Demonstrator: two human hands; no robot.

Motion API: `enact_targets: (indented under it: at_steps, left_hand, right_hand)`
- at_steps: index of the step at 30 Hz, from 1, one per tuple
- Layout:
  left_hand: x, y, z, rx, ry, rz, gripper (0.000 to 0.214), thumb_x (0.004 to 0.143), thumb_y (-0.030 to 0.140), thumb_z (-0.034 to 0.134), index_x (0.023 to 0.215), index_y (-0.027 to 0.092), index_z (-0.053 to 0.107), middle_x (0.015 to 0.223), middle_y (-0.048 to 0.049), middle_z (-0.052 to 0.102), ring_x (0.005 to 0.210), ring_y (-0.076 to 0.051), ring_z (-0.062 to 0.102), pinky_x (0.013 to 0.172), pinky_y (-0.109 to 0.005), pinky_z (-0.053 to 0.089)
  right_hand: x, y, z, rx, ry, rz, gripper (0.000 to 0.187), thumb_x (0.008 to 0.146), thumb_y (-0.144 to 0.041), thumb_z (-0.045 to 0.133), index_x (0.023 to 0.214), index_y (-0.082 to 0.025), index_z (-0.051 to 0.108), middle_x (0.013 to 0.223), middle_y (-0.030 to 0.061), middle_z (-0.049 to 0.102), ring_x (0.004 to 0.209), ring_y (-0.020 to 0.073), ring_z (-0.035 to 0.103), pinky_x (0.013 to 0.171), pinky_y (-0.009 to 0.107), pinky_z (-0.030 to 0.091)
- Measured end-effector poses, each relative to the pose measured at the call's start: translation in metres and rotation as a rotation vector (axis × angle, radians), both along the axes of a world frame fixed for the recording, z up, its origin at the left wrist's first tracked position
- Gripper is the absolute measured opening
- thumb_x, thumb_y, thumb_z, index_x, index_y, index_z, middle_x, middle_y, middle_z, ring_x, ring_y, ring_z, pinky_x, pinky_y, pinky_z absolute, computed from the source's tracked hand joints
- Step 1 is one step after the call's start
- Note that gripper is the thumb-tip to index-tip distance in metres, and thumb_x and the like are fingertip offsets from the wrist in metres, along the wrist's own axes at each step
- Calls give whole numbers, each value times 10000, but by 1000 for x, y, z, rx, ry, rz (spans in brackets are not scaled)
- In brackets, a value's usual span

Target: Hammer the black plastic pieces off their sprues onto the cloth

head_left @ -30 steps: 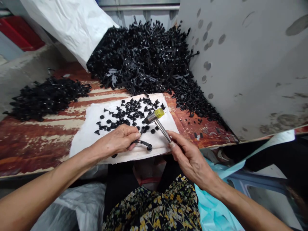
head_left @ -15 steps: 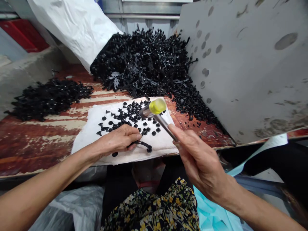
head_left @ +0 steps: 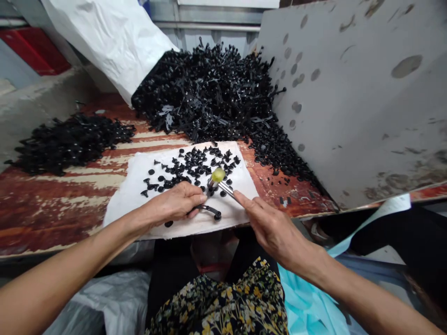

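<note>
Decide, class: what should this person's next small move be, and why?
Probably one light tap on the black plastic strip with the yellow-tipped hammer. The right hand has the hammer's head right beside the left fingers, and the left hand steadies the strip on the white cloth.

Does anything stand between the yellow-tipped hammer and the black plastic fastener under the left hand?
Nothing visible does: the hammer is over the white cloth, and only cloth shows between it and the fastener's round end, just beyond the left hand.
</note>
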State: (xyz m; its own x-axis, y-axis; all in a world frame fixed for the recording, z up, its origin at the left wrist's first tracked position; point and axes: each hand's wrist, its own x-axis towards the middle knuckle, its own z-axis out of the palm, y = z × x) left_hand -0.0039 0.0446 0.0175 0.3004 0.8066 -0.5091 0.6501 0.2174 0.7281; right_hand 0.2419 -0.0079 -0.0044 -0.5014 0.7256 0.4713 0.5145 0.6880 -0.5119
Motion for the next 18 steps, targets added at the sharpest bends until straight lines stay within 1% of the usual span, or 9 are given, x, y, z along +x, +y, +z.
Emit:
enact_targets:
  at_steps: [1,3,5,7,10,12,13,16,18]
  left_hand:
    - [2,-2,2,11,14,-1,356,808,446,512,551,205,464,404,53,382,338,-62,266,346,-183,175]
    - [5,-10,8,38,22,-5,360,820,433,480,541,205,473,398,52,385,336,-71,296,341,-186,199]
    - [3,-17,15,71,-11,-3,344,822,431,466,560,209,473,421,48,430,345,-78,337,346,-189,237]
    - [-10,-20,24,114,-28,27,294,822,435,471,633,211,492,480,46,511,368,-84,387,368,-190,281]
    - [-57,-8,45,264,171,240,247,834,418,463,723,213,544,547,34,586,416,-104,466,420,-204,347]
    - [-100,9,64,457,517,466,242,829,379,485,675,211,569,578,6,621,487,-133,538,476,-230,394]
    - [-123,19,73,521,613,547,235,825,346,497,648,207,560,620,-22,643,562,-158,584,526,-251,419]
    - [-181,49,96,667,817,766,198,813,313,534,652,199,542,738,-117,669,861,-299,652,686,-366,459]
    - [-207,65,102,753,905,869,209,804,348,563,706,163,580,861,-172,683,1052,-385,608,774,-446,453]
  right_hand:
    - [0,1,0,-41,22,4,515,937,-56,435,1411,-228,541,1008,97,714,865,205,708,751,333,608]
    - [0,2,2,-92,209,-70,407,957,-138,464,1339,-225,576,1005,87,716,900,200,710,763,318,603]
    - [-1,5,3,-268,457,-260,307,960,-271,528,1257,-237,597,842,32,693,707,156,681,586,245,579]
    - [-2,11,1,-521,708,-338,357,892,-448,621,1176,-233,600,644,-44,580,427,105,499,349,201,446]
    - [-2,27,-7,-791,965,-399,515,660,-529,817,1014,-231,592,580,-87,497,405,87,422,284,172,367]
    - [-1,35,-11,-886,1047,-426,582,545,-512,881,954,-230,576,577,-93,492,412,78,410,278,156,346]
    - [0,38,-12,-913,1064,-435,601,520,-509,892,944,-230,570,566,-97,485,410,74,399,278,154,339]
    - [2,39,-14,-973,1019,-435,626,566,-540,871,1015,-228,566,511,-110,451,389,76,371,292,168,344]
    - [1,35,-15,-993,978,-434,649,628,-563,839,1104,-219,563,493,-106,452,389,85,387,316,180,357]
